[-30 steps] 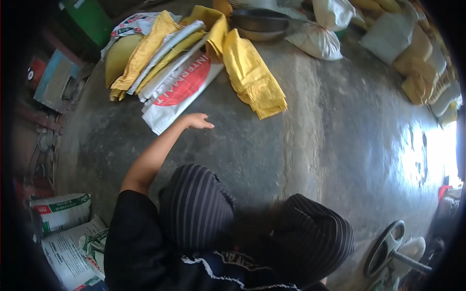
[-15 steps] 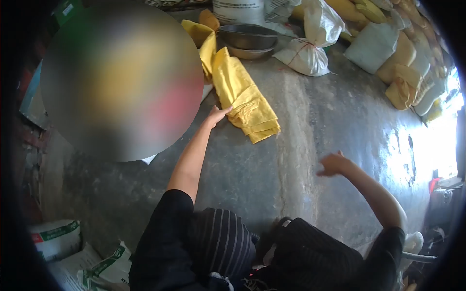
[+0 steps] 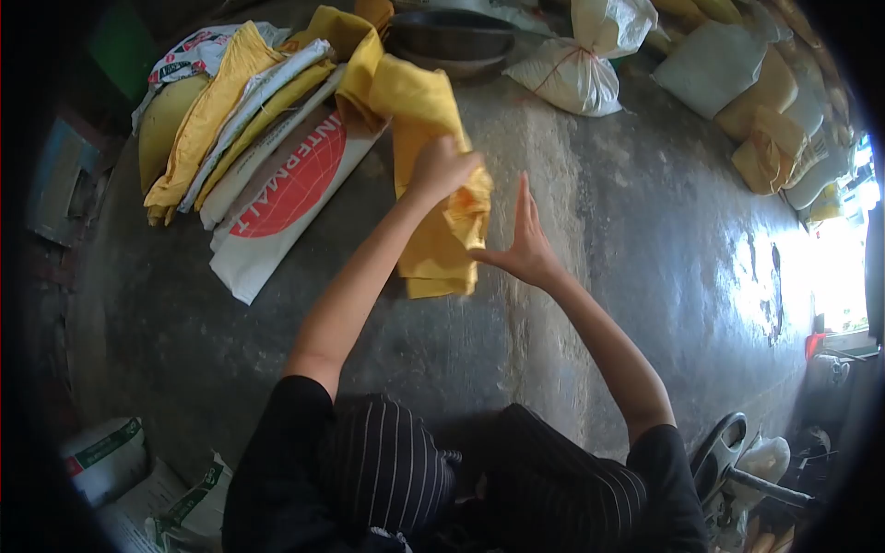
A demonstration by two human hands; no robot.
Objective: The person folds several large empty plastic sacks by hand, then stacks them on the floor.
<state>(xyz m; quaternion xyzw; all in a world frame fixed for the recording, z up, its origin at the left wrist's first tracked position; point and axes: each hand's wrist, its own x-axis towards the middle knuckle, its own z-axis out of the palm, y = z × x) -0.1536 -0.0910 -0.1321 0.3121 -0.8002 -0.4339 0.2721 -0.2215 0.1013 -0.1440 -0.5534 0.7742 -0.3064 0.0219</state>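
Observation:
A folded yellow woven sack [image 3: 419, 106] stretches toward me over the grey floor, its lower end creased and partly lifted. My left hand [image 3: 442, 170] is closed on it around the middle, slightly smeared by motion. Just right of the sack, my right hand [image 3: 528, 247] is open, thumb and fingers spread wide, with the thumb tip right at the sack's edge. Left of it lies a row of folded sacks, yellow and white, among them a white sack with a red printed oval [image 3: 293, 184].
Dark metal basins [image 3: 452, 37] stand behind the yellow sack. A tied white bag [image 3: 572, 78] sits at the back, with several filled bags [image 3: 710, 78] piled to its right. Printed white sacks [image 3: 111, 461] lie at the lower left. A grey-handled object [image 3: 724, 452] is at the lower right.
My right hand has come left to the yellow sack and spread its fingers. My left hand has shifted right and farther up, and the sack's near end has swung left.

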